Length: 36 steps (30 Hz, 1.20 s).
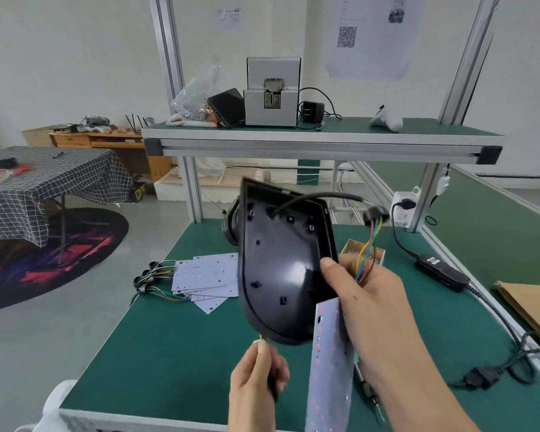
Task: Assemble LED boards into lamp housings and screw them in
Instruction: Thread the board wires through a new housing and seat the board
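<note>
The right hand [368,300] holds the black housing [281,260] and an LED board [331,363] above the table's [169,353] near edge. The left hand [256,381] pinches a wire [264,339]; feed it through gently, without snagging.

There are two hands, a left hand [256,378] and a right hand [368,307]. There is one black lamp housing [281,266] and one LED board [331,369] held up. A pile of boards [206,275] lies on the one green table [169,353], too stacked to count, and one small box [362,252] sits there.
</note>
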{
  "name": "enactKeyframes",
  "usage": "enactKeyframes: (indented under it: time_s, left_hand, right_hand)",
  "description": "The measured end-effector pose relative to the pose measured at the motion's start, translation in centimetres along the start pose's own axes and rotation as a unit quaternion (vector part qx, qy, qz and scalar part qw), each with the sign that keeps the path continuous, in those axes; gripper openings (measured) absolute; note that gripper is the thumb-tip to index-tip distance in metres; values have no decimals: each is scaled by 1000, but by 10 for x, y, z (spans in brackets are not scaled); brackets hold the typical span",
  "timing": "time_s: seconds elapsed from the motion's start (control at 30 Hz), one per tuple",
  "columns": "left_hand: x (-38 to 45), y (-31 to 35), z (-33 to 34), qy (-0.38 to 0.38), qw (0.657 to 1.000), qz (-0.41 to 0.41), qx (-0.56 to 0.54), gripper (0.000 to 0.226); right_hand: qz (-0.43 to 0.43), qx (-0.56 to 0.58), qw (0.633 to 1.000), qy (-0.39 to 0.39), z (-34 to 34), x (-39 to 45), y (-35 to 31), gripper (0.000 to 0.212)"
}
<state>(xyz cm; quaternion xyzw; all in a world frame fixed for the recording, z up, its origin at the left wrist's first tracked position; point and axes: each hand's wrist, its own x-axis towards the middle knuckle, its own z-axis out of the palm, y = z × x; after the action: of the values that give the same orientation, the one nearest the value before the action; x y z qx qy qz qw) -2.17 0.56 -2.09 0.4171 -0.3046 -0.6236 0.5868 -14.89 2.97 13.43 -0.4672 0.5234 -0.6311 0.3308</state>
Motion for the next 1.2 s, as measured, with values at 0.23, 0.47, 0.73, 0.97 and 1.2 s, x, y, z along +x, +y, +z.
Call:
enactKeyframes:
  time_s: [0.23,0.47,0.73,0.97,1.2]
  left_hand:
    - [3,1,-48,63,994,-70,59,63]
    - [17,51,-69,103,843,57,525,39]
    - [55,130,-3,-90,859,336,376,69]
    - [107,135,32,-200,939,198,197,37]
    - [112,115,25,-181,981,50,46,24]
  right_hand:
    - [-10,0,1000,-15,-6,17,-13,55]
    - [-22,-23,999,-12,0,18,-5,48]
    - [35,-48,997,-57,13,37,21,43]
    - [70,-25,996,-43,11,57,36,42]
    - [64,-60,995,-39,20,57,53,35]
